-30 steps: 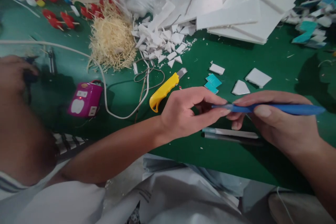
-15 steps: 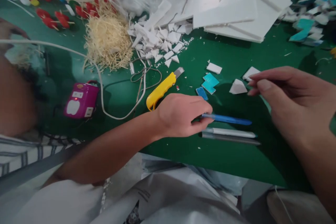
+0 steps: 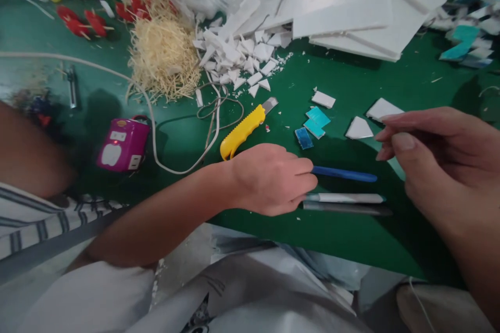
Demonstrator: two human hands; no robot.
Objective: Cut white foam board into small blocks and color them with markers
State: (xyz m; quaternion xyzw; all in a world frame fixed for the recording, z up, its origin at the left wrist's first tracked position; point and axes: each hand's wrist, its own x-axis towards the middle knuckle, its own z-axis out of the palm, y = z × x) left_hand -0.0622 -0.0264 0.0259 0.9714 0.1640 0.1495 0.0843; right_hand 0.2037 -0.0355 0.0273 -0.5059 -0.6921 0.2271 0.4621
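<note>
My left hand point(image 3: 273, 179) is palm down with curled fingers over the near ends of a blue pen point(image 3: 346, 174) and a white marker point(image 3: 347, 198). What its fingertips hold, if anything, is hidden. My right hand point(image 3: 441, 151) has its thumb and fingers drawn together. A pale teal piece point(image 3: 397, 167) shows under the thumb, mostly covered, and appears held. Near these fingers lie two white foam-board pieces, one oblong point(image 3: 383, 109) and one angular point(image 3: 359, 128). A yellow box cutter point(image 3: 244, 132), blade out, rests just beyond my left hand.
Teal pieces point(image 3: 317, 121) and a blue one point(image 3: 303, 138) lie mid-table. White scraps point(image 3: 242, 57), foam sheets point(image 3: 351, 15) and straw-like shreds point(image 3: 164, 57) are behind. A white cable point(image 3: 154, 145) curves beside a magenta box point(image 3: 123, 145). Another person's arm point(image 3: 31, 151) is at left.
My left hand has shifted slightly toward me, from the blue pen to over the white marker's end. My right hand has moved slightly right and nearer. The other person's hand has left the upper left.
</note>
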